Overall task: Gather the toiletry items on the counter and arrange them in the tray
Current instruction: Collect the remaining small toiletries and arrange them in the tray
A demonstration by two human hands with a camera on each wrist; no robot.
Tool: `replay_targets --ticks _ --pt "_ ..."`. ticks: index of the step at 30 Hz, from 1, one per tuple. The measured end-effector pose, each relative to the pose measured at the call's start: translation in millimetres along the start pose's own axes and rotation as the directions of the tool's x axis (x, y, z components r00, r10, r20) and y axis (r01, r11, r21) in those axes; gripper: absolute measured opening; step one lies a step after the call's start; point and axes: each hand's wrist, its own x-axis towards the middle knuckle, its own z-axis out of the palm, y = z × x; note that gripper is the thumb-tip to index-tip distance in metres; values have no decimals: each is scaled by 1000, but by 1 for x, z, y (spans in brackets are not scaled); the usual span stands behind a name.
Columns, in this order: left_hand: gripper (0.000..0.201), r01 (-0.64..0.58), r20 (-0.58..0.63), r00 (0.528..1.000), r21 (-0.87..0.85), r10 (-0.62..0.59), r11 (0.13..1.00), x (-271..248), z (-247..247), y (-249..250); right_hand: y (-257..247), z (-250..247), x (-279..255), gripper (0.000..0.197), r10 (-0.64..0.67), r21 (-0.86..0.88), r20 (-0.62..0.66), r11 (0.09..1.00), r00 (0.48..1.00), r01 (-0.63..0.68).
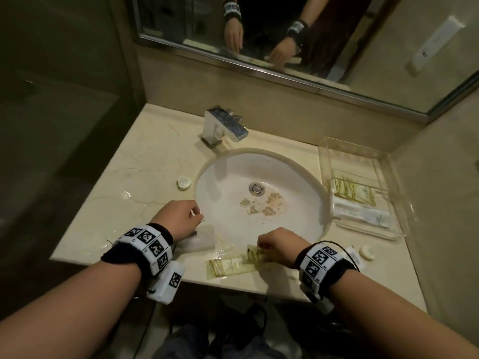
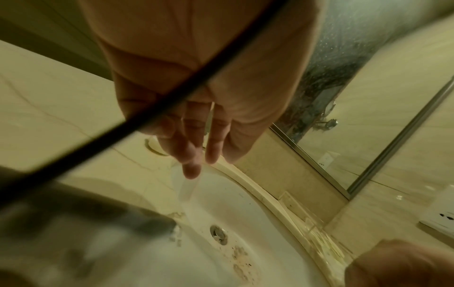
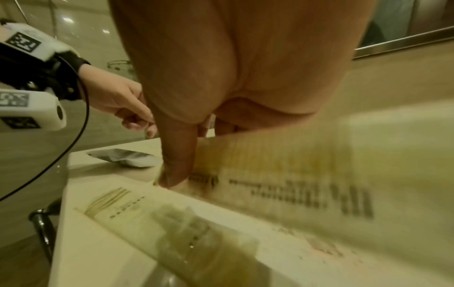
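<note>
The right hand [image 1: 278, 244] pinches the upper edge of a pale sachet with green line print [image 1: 255, 252], thumb and fingers curled on it at the counter's front edge, just below the sink rim; the right wrist view shows the thumb [image 3: 178, 161] pressed onto the blurred printed packet. A 2nd, similar sachet [image 1: 230, 266] lies flat on the counter [image 1: 145, 161] just left of the held one, overlapping it. The left hand [image 1: 178, 218] hovers over the sink's left rim with fingers loosely curled and holding nothing; in the left wrist view its fingers [image 2: 191, 155] hang relaxed above the basin. Under that wrist lies a clear plastic-wrapped packet [image 1: 198, 239]. The sink [image 1: 225, 177] sits between the hands and the faucet [image 1: 223, 125]. At the right rear stands the clear tray [image 1: 399, 193], already containing 1 green-printed sachet [image 1: 352, 190] and a white wrapped item [image 1: 363, 215]. 2 small round soaps rest apart: 1 left of the sink [image 1: 184, 182], 1 at the counter's right front [image 1: 366, 252].
</note>
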Motion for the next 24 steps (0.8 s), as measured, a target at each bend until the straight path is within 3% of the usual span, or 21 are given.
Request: replay_targets --ticks 6,11,14,20,24 --pt "14 27 -11 1000 -41 -27 999 -12 -8 -16 -21 18 23 31 -68 -14 107 997 992 70" --pt "13 56 -1 998 -50 -56 997 -19 -8 -26 -25 32 22 33 -87 5 -7 996 996 87" --pt "13 55 9 998 -63 -54 996 -21 -6 -24 -24 36 25 32 -63 -25 -7 998 998 62" --pt "9 -7 22 1000 -84 9 996 -14 1 -4 -25 36 24 24 -73 -80 -32 994 997 70" --pt "24 -109 105 988 -73 116 991 -7 13 27 -19 29 15 14 -41 27 -33 999 999 42"
